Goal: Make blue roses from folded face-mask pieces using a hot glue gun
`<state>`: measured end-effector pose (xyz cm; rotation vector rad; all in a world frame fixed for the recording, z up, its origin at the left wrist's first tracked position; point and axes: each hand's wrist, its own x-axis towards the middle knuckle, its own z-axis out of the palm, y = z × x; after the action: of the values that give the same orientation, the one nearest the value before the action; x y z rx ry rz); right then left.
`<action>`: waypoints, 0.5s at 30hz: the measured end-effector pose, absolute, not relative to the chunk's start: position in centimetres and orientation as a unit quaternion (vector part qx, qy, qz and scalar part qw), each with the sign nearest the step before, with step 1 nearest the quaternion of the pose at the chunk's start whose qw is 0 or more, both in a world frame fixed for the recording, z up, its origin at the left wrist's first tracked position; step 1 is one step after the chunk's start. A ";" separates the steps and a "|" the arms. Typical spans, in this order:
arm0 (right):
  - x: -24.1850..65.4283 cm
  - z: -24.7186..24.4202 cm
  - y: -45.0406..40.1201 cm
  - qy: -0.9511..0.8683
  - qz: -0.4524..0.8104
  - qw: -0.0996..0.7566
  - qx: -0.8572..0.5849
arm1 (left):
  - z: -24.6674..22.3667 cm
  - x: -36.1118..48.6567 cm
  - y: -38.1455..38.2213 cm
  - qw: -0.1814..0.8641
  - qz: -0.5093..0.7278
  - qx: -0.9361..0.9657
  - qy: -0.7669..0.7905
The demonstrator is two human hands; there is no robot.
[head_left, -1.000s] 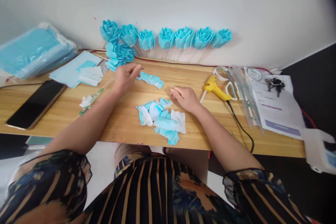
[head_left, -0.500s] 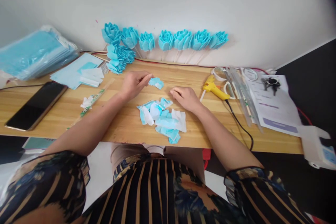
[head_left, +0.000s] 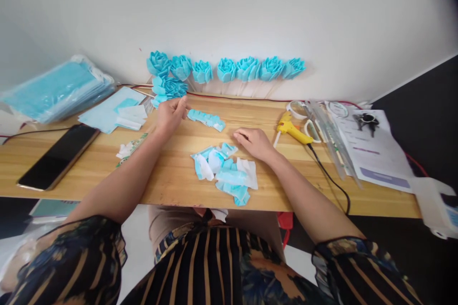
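Observation:
My left hand [head_left: 171,115] is over the back left of the wooden table, its fingers pressed together. What they hold, if anything, is hidden. Just right of those fingertips lies a light blue strip with a scalloped edge [head_left: 206,119]; I cannot tell whether they touch it. Fingers curled in, my right hand [head_left: 255,143] rests on the table to the right of the strip, and its grip is hidden from above. Between my forearms is a loose heap of blue and white fabric scraps [head_left: 229,171].
Several blue fabric flowers [head_left: 247,67] on sticks lean against the wall. A yellow glue gun [head_left: 291,128] and clear rulers [head_left: 327,140] lie right, beside keys [head_left: 367,121] on paper. On the left are a phone [head_left: 59,157], blue sheets [head_left: 110,109] and bagged masks [head_left: 60,88].
My left hand has moved left, and more of the scalloped strip now shows. My right hand stays in about the same place. The whole view has shifted slightly.

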<state>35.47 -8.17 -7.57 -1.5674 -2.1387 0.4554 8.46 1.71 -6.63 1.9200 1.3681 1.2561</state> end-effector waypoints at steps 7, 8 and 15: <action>35.5 -7.1 -8.7 -0.774 0.214 0.218 -0.554 | -6.2 10.4 -0.5 0.286 0.418 0.740 0.442; 35.5 -6.9 -8.8 -0.775 0.229 0.210 -0.550 | -6.1 10.8 -0.9 0.295 0.403 0.755 0.425; 35.2 -6.5 -9.2 -0.799 0.207 0.172 -0.537 | -5.8 12.6 -3.2 0.355 0.268 0.852 0.275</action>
<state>35.18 -9.16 -6.54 -1.5258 -2.2690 0.5878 12.56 -3.25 -5.84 2.2019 0.7113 0.6924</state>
